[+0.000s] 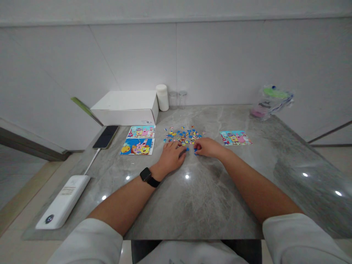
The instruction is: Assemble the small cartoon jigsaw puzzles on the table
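- Puzzle pieces (183,136), mostly blue and yellow, lie in a loose heap at the middle of the table (220,205); the two hands stand in front of the heap's near edge and hide part of it.
- The left hand (173,156), with a dark watch (148,177) at its wrist, rests palm down at the heap's near left; its thumb is spread from the other fingers, near a blue piece.
- The right hand (205,147) is at the near right; its fingers are curled in beside a few blue pieces, and I cannot tell whether they pinch one.
- Two picture cards (137,147) lie to the left, one beyond the other; a third card (235,138) lies to the right.
- At the far left lies a phone (106,137), its white cable (92,161) running to a white power bank (64,201) at the near left.
- A white box (123,116) stands shut at the far left, its contents hidden; a white bottle (162,98) is just beside it, then two clear jars (182,100), contents unclear.
- A clear plastic bag (268,104) at the far right holds something green and something pink.
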The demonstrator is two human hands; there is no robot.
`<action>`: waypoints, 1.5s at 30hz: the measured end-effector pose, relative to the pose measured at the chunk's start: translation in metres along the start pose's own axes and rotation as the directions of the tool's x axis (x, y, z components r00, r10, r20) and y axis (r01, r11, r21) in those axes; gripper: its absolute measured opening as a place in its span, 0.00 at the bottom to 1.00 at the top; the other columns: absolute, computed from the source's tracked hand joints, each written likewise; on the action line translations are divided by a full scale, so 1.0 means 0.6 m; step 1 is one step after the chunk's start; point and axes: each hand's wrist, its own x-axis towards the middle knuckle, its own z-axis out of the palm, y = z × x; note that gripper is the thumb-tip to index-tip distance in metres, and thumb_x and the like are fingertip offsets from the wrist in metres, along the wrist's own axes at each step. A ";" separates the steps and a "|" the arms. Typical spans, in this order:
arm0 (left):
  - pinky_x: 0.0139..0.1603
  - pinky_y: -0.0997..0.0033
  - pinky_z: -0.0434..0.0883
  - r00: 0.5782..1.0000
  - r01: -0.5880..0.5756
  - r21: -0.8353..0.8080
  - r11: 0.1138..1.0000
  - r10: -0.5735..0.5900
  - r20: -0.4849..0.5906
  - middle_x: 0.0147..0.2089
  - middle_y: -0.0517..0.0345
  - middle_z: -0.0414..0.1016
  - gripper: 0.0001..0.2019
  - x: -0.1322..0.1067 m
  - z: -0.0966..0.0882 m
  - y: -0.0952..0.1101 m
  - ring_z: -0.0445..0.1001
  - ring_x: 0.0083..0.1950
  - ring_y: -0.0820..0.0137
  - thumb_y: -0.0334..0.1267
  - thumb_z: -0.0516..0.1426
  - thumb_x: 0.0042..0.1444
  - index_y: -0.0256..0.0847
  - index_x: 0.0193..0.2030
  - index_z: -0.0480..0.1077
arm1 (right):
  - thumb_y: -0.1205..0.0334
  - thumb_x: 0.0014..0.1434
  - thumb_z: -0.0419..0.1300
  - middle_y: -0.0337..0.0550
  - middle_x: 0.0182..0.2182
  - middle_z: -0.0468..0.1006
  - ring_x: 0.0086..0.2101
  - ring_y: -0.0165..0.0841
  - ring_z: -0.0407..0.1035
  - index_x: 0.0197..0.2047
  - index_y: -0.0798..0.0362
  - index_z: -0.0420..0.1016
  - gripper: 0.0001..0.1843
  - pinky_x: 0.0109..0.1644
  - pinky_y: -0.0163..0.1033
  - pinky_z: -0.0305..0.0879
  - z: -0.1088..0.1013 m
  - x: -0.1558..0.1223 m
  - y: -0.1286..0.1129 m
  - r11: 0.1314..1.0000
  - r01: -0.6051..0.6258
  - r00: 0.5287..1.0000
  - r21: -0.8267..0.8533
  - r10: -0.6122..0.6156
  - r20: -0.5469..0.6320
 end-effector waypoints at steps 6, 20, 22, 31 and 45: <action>0.65 0.47 0.66 1.000 -0.009 0.003 1.000 0.009 0.028 0.60 0.48 0.74 0.15 0.000 0.002 -0.002 0.70 0.62 0.54 0.42 0.59 0.69 0.48 0.60 0.78 | 0.63 0.59 0.71 0.42 0.41 0.86 0.39 0.36 0.77 0.48 0.51 0.83 0.12 0.40 0.36 0.63 0.000 0.001 0.004 1.000 0.020 1.000 -0.002 -0.020 -0.005; 0.60 0.50 0.68 0.998 0.015 -0.023 1.000 -0.016 -0.055 0.56 0.48 0.76 0.11 0.002 -0.002 -0.001 0.72 0.58 0.55 0.39 0.58 0.69 0.44 0.53 0.78 | 0.61 0.62 0.68 0.41 0.42 0.86 0.40 0.34 0.77 0.49 0.49 0.84 0.12 0.42 0.35 0.64 -0.074 -0.027 0.048 0.984 -0.177 0.963 0.033 0.180 -0.198; 0.58 0.52 0.68 0.997 0.004 -0.053 0.999 -0.009 -0.079 0.52 0.48 0.77 0.09 0.005 -0.005 0.000 0.73 0.55 0.57 0.40 0.57 0.70 0.42 0.49 0.78 | 0.61 0.63 0.68 0.42 0.42 0.86 0.40 0.34 0.77 0.49 0.49 0.84 0.12 0.42 0.35 0.65 -0.092 -0.039 0.058 0.974 -0.225 0.947 0.020 0.224 -0.230; 0.51 0.65 0.73 0.945 -0.320 -0.309 0.895 0.324 -0.040 0.44 0.51 0.78 0.10 0.000 -0.014 0.012 0.77 0.47 0.64 0.39 0.55 0.70 0.42 0.42 0.78 | 0.60 0.62 0.68 0.44 0.43 0.86 0.43 0.37 0.78 0.46 0.49 0.86 0.09 0.45 0.37 0.66 -0.117 -0.070 0.071 0.954 -0.273 0.958 -0.125 0.258 -0.129; 0.40 0.68 0.70 0.998 0.027 -0.078 0.997 -0.022 0.063 0.39 0.54 0.81 0.12 -0.003 -0.023 0.028 0.78 0.40 0.65 0.41 0.55 0.69 0.43 0.40 0.79 | 0.56 0.68 0.63 0.49 0.47 0.87 0.45 0.40 0.79 0.46 0.49 0.86 0.11 0.46 0.38 0.66 -0.052 -0.035 0.003 0.964 -0.219 0.975 -0.154 0.222 0.004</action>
